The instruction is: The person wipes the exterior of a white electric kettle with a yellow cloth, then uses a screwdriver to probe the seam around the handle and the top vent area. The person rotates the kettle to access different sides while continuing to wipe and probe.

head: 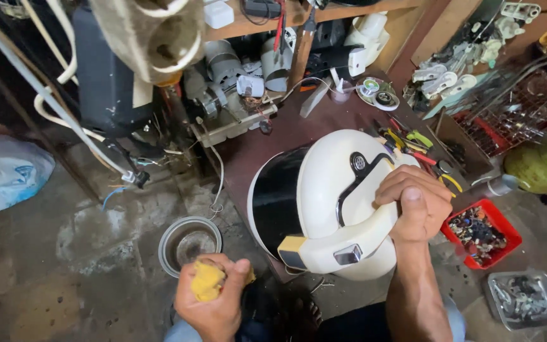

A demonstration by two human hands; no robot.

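Note:
My right hand (416, 202) grips the curved white handle of a rice cooker (324, 190). The cooker is white with a black band and lies tilted on its side on a dark brown table (267, 149). My left hand (213, 301) is low in the view, closed around a crumpled yellow cloth (207, 280). It is apart from the cooker, just below a round metal pot (188, 244) that stands on the concrete floor.
Tools with yellow and red handles (409, 142) lie behind the cooker. A red tray of small parts (482, 234) and a metal tray (523, 301) sit at the right. Appliance parts crowd the shelf (242, 95) behind. A white plastic bag (1, 174) lies left.

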